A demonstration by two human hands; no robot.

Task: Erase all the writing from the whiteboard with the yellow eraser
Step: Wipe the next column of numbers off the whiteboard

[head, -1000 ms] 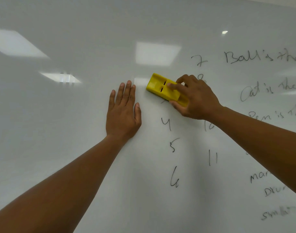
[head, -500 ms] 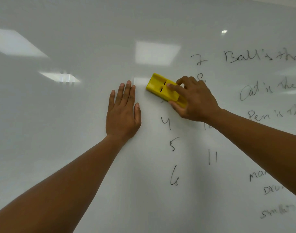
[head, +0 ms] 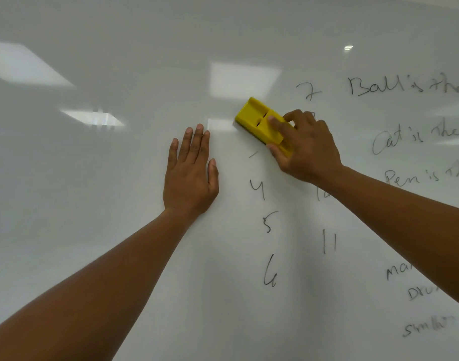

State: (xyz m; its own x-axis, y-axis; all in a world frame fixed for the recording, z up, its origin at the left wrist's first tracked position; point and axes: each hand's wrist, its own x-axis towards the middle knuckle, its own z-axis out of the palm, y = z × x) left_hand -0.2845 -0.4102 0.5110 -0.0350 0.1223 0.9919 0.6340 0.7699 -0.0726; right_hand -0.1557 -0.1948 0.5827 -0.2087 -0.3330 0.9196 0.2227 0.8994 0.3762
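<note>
Right hand (head: pixel 305 148) fingers grip yellow eraser (head: pixel 262 125) against whiteboard (head: pixel 119 178); left hand (head: pixel 189 175) lies flat, fingers together.

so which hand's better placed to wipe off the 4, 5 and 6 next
Right. The right hand already grips the yellow eraser, just above the 4, with the 5 and 6 below. The left hand lies flat on the whiteboard, holding nothing.
</note>
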